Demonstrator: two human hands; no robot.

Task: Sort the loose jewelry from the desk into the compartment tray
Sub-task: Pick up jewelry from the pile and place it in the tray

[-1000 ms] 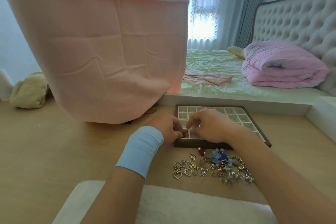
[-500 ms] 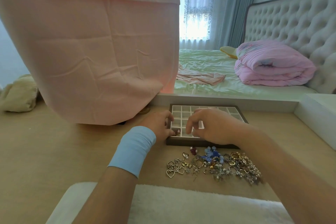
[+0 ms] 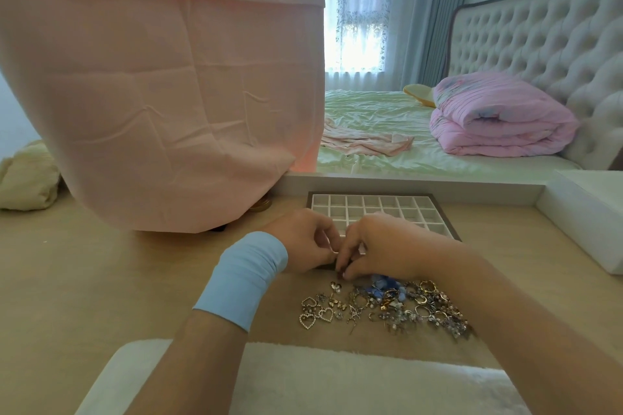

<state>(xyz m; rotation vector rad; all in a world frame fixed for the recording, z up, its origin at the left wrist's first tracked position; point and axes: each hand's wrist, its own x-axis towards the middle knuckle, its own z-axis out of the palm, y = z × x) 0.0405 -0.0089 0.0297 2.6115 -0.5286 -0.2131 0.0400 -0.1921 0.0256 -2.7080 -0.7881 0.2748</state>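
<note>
The loose jewelry [image 3: 384,308] lies mostly in a scattered heap on the bench [image 3: 101,280], just in front of the compartment tray [image 3: 371,209]: heart-shaped pieces to the left, blue beads in the middle, gold rings and hoops to the right. From my seat, every compartment I can see looks bare and white, and the near rows are hidden behind the hands. So I judge the sorting barely begun, with nearly the whole heap left to move.

Both hands meet at the tray's near left corner, fingertips close together. The right hand [image 3: 381,246] has its grip drawn tight, fingers curled down, and seems to pinch a small dark piece [image 3: 339,274] right at the tray's front edge. The left hand [image 3: 303,239], with a blue wristband [image 3: 242,276] on its wrist, has its fingers curled too, but I cannot tell whether its grip has hold of anything.

A pink cloth [image 3: 161,94] hangs over the bench on the left. A white fluffy pad [image 3: 303,381] lies nearest me.
</note>
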